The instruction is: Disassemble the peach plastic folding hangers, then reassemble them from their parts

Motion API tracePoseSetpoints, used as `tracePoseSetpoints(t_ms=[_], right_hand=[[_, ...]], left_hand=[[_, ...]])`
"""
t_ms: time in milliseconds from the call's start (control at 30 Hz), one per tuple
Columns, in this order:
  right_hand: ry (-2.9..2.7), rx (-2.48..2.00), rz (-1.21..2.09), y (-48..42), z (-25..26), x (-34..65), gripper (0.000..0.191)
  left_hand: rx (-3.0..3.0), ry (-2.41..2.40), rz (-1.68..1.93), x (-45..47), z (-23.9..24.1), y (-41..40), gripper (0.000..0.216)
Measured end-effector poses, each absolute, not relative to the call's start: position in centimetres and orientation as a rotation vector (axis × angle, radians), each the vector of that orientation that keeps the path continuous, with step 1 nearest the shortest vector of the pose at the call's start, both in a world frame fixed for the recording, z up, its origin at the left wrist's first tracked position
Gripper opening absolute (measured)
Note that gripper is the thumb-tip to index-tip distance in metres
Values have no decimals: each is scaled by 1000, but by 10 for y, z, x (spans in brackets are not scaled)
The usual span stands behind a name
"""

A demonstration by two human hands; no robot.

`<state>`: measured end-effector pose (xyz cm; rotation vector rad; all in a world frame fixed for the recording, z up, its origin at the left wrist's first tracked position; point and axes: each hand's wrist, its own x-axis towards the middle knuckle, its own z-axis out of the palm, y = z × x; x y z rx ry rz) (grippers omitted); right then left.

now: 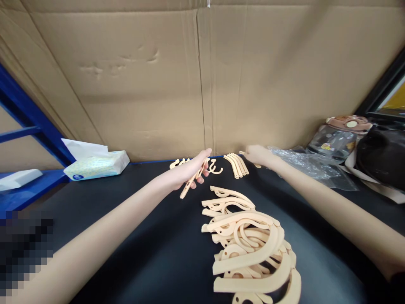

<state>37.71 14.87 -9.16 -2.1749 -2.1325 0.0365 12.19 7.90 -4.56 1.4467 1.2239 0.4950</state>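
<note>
My left hand (193, 169) is closed around a slim beige plastic hanger part (186, 190), which slants down toward me with slots along its side. My right hand (257, 155), blurred, is closed at the back of the table on a curved beige hanger arm (242, 153), whose ends poke out on either side. Between the hands lies a row of curved hanger arms (238, 165). Small beige hooks (217, 169) lie just beyond and beside my left hand, partly hidden by it. Nearer to me is a heap of folding hangers (249, 240), overlapping one another.
On the left stands a tissue pack (98, 164) by a blue metal frame (38, 126). Clear plastic bags (313, 169), a transparent bottle (332, 141) and a dark bag (382, 156) are at the right. A cardboard wall (142, 84) closes off the back of the black table (142, 245).
</note>
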Motion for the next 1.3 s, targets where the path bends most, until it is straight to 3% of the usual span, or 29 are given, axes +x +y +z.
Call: tracePoseSetpoints(t_ms=[133, 367, 467, 800, 967, 1133, 1300], right_hand=[[-2133, -2153, 62, 148, -97, 375, 32], [-2058, -2095, 17, 135, -93, 353, 67], [-2023, -2116, 13, 128, -96, 340, 73], [-1943, -2003, 50, 119, -85, 328, 62], [-2070, -1583, 435, 112, -65, 311, 65], [-1898, -1097, 831, 102, -58, 300, 30], [-1828, -1051, 827, 103, -55, 305, 21]], left_hand=[[1441, 1216, 518, 122, -49, 81, 44], [1429, 1216, 527, 122, -50, 85, 46], [1434, 1217, 526, 121, -50, 86, 47], [1463, 1161, 677, 121, -52, 86, 41], [1385, 1103, 851, 122, -56, 94, 24], [1377, 1013, 966, 128, -52, 88, 19], [1486, 1030, 1016, 129, -49, 81, 17]])
